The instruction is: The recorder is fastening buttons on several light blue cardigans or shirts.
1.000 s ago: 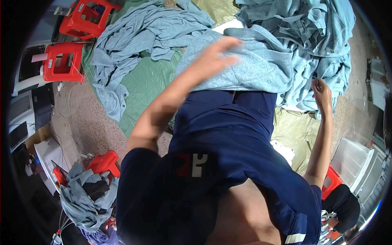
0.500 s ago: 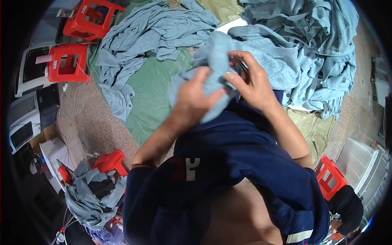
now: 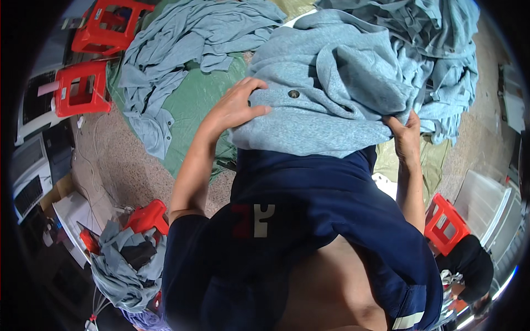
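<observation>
A light blue-grey knitted cardigan [image 3: 309,129] lies spread across my lap, with a dark round button [image 3: 293,94] facing up near its left side. My left hand [image 3: 238,106] rests at the cardigan's left edge, thumb and fingers apart on the cloth. At the right edge, my right hand [image 3: 406,138] pinches the fabric between thumb and fingers. Folds of the cardigan heap up in the middle, and its far part runs toward the pile beyond.
More blue-grey garments lie on a green sheet [image 3: 193,118] at the left and in a pile [image 3: 441,66] at the far right. Red stools [image 3: 83,88] stand at the left. Another person [image 3: 469,273] is at the lower right.
The cardigan, bunched and blurred between my hands before, is now laid out over my lap. My hands have moved wide apart. A dark object by my right hand no longer shows there.
</observation>
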`<state>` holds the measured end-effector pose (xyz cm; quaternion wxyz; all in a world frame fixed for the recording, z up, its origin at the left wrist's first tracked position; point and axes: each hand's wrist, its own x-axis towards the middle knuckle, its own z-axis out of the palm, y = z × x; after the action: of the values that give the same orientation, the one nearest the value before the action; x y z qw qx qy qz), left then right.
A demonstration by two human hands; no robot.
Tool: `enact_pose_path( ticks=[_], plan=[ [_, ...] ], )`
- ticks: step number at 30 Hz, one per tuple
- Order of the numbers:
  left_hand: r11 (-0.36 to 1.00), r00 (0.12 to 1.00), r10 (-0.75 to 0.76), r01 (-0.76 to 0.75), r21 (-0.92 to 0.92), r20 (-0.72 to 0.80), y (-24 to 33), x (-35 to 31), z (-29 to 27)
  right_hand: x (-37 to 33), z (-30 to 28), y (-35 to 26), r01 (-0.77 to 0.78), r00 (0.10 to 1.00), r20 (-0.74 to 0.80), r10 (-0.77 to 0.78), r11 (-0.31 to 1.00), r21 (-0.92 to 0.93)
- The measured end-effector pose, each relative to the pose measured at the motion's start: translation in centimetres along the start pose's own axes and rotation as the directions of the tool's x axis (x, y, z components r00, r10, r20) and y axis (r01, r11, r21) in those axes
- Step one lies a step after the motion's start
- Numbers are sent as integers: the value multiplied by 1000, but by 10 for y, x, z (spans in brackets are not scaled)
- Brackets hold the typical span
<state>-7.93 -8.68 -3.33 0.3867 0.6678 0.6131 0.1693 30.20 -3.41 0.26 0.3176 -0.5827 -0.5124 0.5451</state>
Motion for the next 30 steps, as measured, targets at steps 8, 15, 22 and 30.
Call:
enact_pose_path(
  ticks=[8,15,22,30],
  plan=[
    [994,990,-88,81,67,106,17,-9,-6,2,-63,45,27,963,-269,-28,1000,-7],
    [995,995,-92,89,53,49,20,-19,4,12,-83,87,-254,924,-244,295,949,187],
    [996,995,-80,78,32,62,19,-22,11,7,-40,93,99,801,-598,-29,991,85],
    [997,994,-66,69,-31,86,25,-20,3,7,-70,82,186,775,-562,289,746,640]
  ],
)
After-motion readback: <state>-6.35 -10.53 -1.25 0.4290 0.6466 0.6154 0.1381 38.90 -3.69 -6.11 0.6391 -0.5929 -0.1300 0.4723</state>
